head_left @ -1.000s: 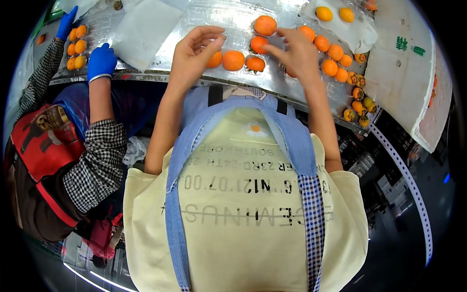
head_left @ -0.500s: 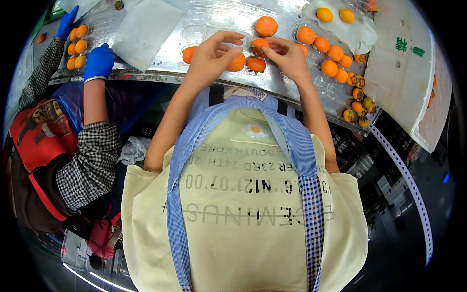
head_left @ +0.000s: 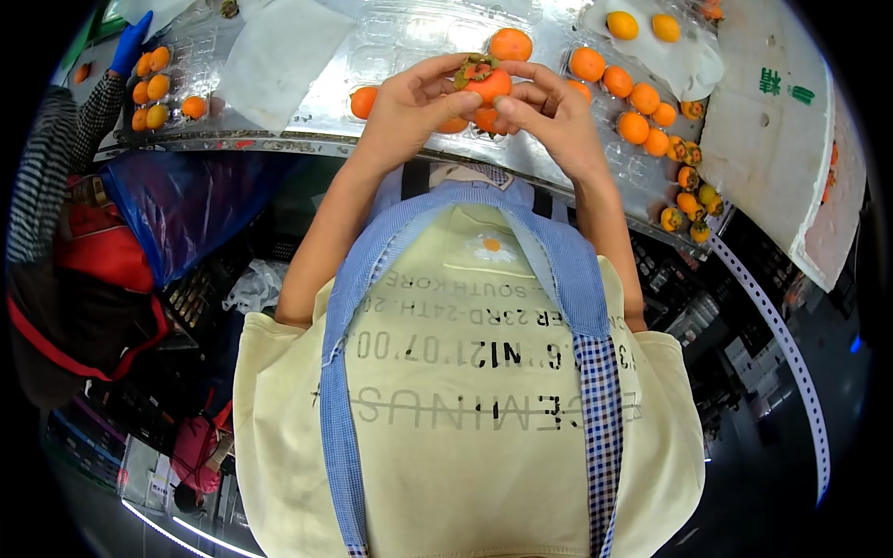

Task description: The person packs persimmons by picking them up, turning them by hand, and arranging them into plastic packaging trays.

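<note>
An orange persimmon (head_left: 487, 84), its green-brown calyx facing up, is held between my two hands above the metal table. My left hand (head_left: 416, 100) has its fingers round the fruit's left side. On the right side, my right hand (head_left: 549, 110) grips it with thumb and fingers. Just behind the hands lies another persimmon (head_left: 511, 45). Parts of two more show below the held one, mostly covered by my hands. Left of my left hand sits a persimmon (head_left: 364, 102) by a clear plastic tray (head_left: 381, 35).
To the right, several persimmons (head_left: 633, 127) lie in clear trays, with small ones at the table edge. A white board (head_left: 767, 121) stands at far right. A white sheet (head_left: 279, 60) lies left. Further left is a co-worker's blue-gloved hand (head_left: 130, 45) beside a filled tray.
The persimmon has been lifted from the tray and turned calyx up between both hands. My left hand has moved right. The co-worker's nearer gloved hand has left view, and a persimmon now shows there.
</note>
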Available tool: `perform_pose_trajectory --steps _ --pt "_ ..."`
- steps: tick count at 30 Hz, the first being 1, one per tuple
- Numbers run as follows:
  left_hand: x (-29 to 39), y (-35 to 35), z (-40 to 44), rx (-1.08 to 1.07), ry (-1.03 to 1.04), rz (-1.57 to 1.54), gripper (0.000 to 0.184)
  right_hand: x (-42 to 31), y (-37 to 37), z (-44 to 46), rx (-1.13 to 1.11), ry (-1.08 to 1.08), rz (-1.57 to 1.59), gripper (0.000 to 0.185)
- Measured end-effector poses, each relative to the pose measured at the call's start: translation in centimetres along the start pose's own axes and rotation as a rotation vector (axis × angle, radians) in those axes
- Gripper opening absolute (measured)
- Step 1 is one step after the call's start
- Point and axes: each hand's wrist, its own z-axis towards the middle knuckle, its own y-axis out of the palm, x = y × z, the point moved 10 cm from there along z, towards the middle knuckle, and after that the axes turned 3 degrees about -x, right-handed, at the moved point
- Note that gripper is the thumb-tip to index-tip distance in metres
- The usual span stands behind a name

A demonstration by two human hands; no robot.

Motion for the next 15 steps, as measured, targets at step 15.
perform_pose_trajectory --steps 15 --pt "0.9 0.4 0.0 0.036 0.085 0.085 0.045 -0.7 -1.3 0.4 0.111 -0.066 -0.133 0.038"
